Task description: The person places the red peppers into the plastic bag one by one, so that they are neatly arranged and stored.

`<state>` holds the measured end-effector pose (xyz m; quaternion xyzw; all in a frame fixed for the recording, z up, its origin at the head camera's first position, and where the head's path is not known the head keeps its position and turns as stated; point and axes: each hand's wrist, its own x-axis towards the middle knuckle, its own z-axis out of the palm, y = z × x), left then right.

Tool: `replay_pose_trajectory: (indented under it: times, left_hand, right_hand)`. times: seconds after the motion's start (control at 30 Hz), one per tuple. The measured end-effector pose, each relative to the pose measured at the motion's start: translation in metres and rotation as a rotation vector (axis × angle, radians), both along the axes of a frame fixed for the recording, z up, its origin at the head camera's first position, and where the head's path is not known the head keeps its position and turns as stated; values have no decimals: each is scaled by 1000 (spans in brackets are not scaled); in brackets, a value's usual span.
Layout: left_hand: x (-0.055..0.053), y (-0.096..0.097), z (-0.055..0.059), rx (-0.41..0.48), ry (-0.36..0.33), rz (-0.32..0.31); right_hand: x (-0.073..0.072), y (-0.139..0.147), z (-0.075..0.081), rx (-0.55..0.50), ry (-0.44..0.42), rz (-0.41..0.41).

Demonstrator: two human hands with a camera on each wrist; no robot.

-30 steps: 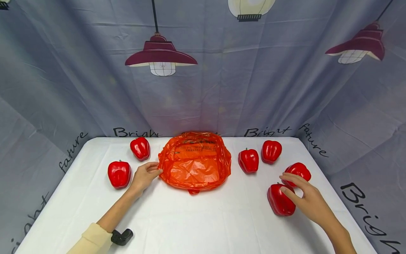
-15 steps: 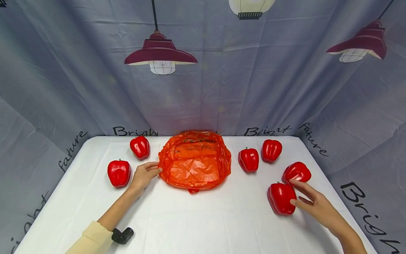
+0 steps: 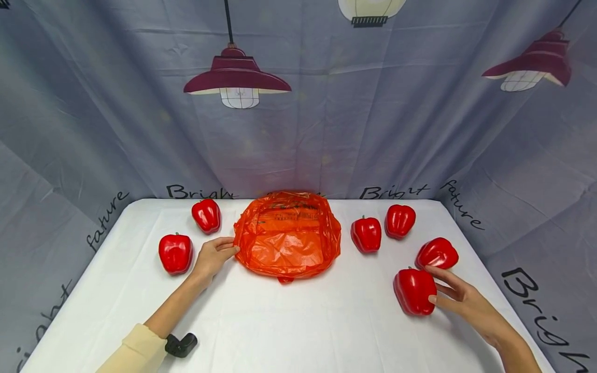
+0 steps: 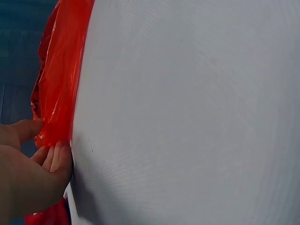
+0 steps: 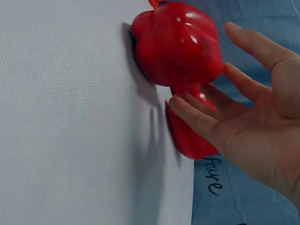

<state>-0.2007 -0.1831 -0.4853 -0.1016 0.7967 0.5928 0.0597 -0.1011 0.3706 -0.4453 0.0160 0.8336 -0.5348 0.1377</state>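
The right hand (image 3: 468,303) had drawn back to three o'clock of the nearest red bell pepper (image 3: 413,291), which lay at four o'clock from the orange plastic bag (image 3: 287,246). Its fingers stood wide, the pepper seemingly ungripped. The left hand (image 3: 211,261) stayed pinching the bag's nine-o'clock edge.

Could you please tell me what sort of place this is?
Probably a staged tabletop setup: a gray fabric backdrop printed with pendant lamps stands around a white-covered table, with red bell peppers either side of an orange plastic bag.
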Motion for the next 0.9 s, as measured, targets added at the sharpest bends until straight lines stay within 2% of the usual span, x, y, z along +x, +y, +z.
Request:
replay_pose_trajectory:
  times: [0.4, 0.7, 0.9]
  left_hand:
    - [-1, 3, 4, 5, -8, -1]
    - [-1, 2, 4, -1, -9, 7]
    - [0, 3, 2, -12, -21, 12]
  right_hand:
    - [-8, -3, -2, -10, 0, 37]
    - [-9, -3, -4, -16, -29, 35]
    - [-7, -5, -8, -64, -48, 13]
